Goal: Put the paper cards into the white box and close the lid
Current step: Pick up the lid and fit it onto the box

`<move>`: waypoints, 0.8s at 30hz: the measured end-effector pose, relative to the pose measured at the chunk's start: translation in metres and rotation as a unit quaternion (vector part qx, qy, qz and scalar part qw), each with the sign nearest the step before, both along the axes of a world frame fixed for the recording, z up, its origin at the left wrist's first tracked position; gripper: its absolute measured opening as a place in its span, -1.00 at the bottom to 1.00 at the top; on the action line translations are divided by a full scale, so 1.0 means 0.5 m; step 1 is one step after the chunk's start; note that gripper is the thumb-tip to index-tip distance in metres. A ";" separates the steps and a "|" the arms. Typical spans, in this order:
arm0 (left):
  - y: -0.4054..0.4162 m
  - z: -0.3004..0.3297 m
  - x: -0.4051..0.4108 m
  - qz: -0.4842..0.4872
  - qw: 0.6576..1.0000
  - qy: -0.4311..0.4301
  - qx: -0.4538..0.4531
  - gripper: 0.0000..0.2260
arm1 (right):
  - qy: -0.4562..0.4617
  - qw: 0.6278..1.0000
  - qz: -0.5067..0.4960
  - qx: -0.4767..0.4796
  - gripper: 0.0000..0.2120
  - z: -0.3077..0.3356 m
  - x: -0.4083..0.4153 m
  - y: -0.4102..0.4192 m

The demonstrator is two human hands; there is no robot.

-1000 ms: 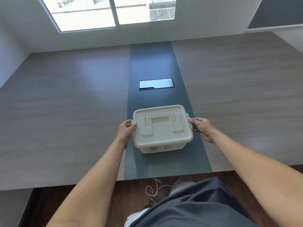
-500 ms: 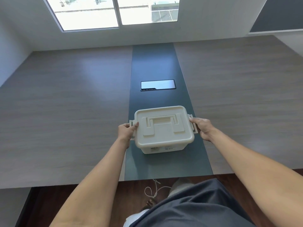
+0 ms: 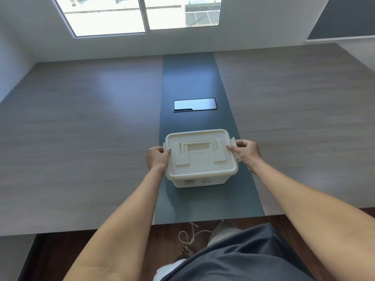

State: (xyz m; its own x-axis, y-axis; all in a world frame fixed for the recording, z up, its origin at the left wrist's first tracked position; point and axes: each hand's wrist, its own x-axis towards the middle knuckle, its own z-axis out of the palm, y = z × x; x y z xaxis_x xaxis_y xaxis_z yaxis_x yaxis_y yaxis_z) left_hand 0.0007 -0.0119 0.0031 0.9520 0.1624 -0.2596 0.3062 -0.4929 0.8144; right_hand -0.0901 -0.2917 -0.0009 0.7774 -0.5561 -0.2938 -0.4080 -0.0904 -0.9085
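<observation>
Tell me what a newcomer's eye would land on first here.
The cream-white plastic box with its lid on, standing on the dark grey strip down the middle of the wooden table. The left hand and right hand grip its two ends. Beyond it lies a glossy black rectangular panel.

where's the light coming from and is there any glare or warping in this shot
Head view: daylight enters through the blown-out window at the far wall; it leaves pale sheen on the table and a bright reflection in the dark panel; wide-angle warping splays the table edges and stretches the forearms; the white box stays sharp.
</observation>
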 end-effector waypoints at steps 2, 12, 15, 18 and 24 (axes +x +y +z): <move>-0.003 0.004 0.005 -0.006 1.000 -0.009 0.015 -0.89 | -0.005 1.000 -0.007 -0.004 -0.65 -0.001 0.007 0.003; -0.039 -0.003 0.057 -0.013 0.999 -0.021 -0.026 -0.81 | 0.000 0.999 -0.034 0.006 -0.62 0.000 0.067 -0.008; -0.050 -0.014 0.090 -0.037 0.999 -0.013 -0.028 -0.85 | 0.016 1.000 -0.018 -0.002 -0.57 0.003 0.097 -0.022; -0.063 -0.014 0.117 -0.045 0.998 -0.007 -0.038 -0.88 | 0.020 1.000 -0.011 -0.004 -0.59 0.005 0.127 -0.031; -0.077 -0.004 0.156 -0.046 0.998 -0.004 -0.043 -0.90 | 0.029 0.999 -0.023 -0.008 -0.77 0.023 0.175 -0.043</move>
